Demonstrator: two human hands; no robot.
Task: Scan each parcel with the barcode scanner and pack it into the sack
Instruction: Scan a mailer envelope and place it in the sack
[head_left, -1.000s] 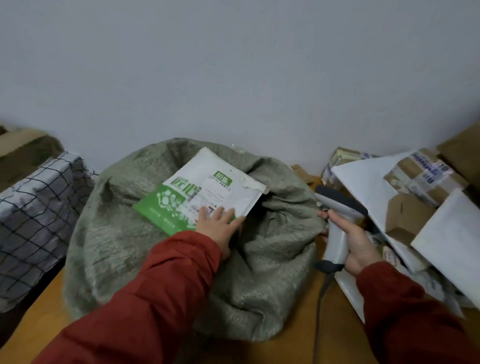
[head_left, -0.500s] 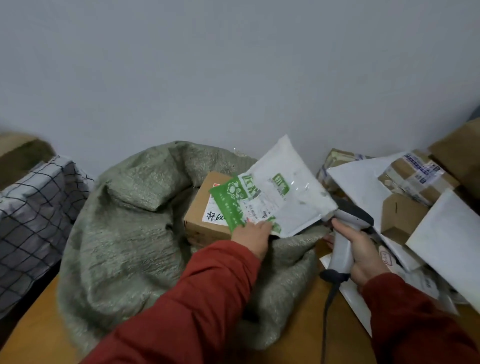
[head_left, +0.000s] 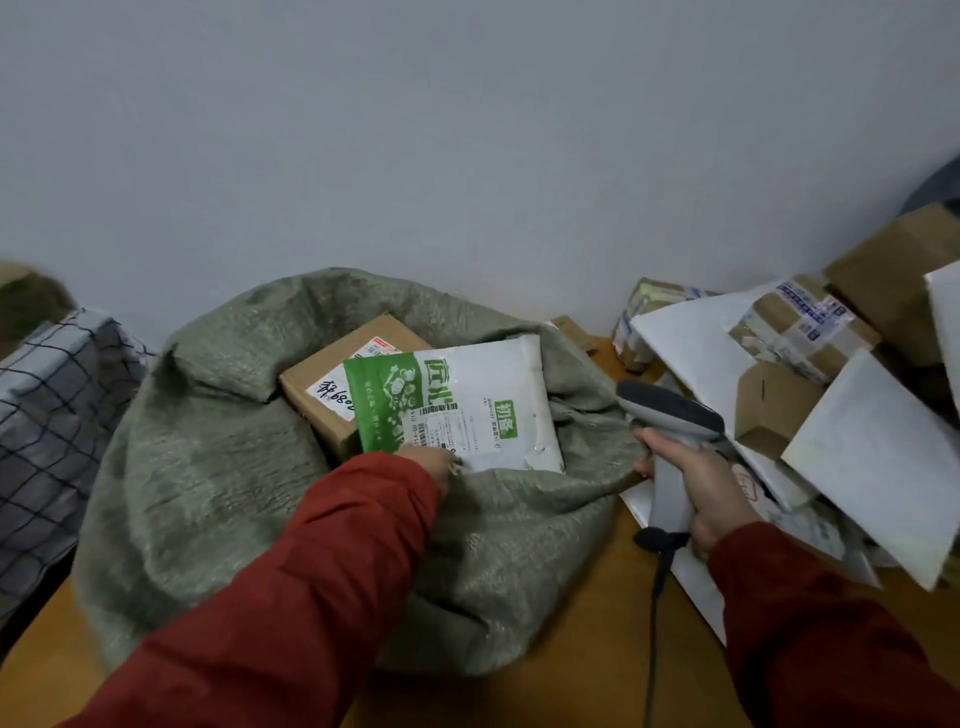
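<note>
A grey-green woven sack (head_left: 218, 467) stands open on the wooden table. Inside its mouth lies a brown cardboard box (head_left: 332, 379) with a handwritten label. A white and green plastic mailer (head_left: 478, 405) lies partly over the box, inside the sack mouth. My left hand (head_left: 431, 462) grips the mailer's near edge; most of the hand is hidden by my red sleeve. My right hand (head_left: 701, 488) holds a grey barcode scanner (head_left: 670, 415) by its handle, just right of the sack, its head pointing left. A dark cable hangs from the handle.
A pile of parcels (head_left: 789, 332), white mailers (head_left: 872, 457) and small cardboard boxes fills the right side against the wall. A checked cloth (head_left: 52, 405) covers something at the left. The wooden table (head_left: 571, 686) shows in front of the sack.
My left hand turned the mailer round and lowered it from above the sack into the mouth, on top of the box. The scanner hand stayed beside the sack.
</note>
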